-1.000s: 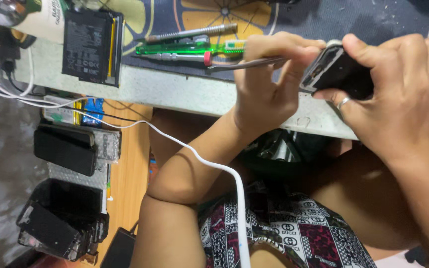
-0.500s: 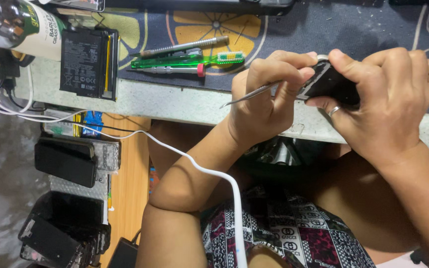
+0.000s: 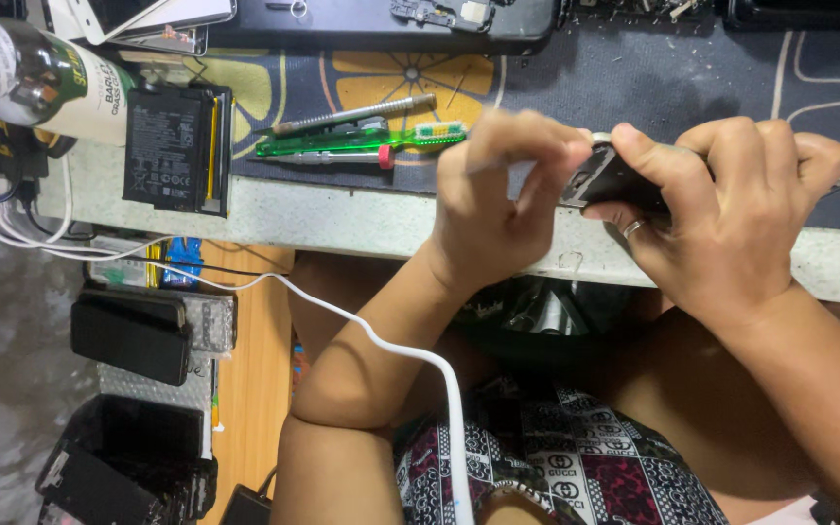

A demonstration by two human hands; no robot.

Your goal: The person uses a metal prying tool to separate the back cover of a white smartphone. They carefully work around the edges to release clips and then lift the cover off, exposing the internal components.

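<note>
Both hands sit close together over the table edge (image 3: 342, 222), so no room between them. The left hand (image 3: 498, 199) and right hand (image 3: 731, 209) crowd the small dark phone (image 3: 614, 180). Just left of the left hand lie a green screwdriver (image 3: 342, 146) & a metal tool (image 3: 357, 114), blocking that side. Further left a flat black battery (image 3: 172, 148) and a bottle (image 3: 21, 73) fill the corner. Bare grey mat (image 3: 634, 78) above the hands is open. A white cable (image 3: 381, 345) crosses the lap below.
</note>
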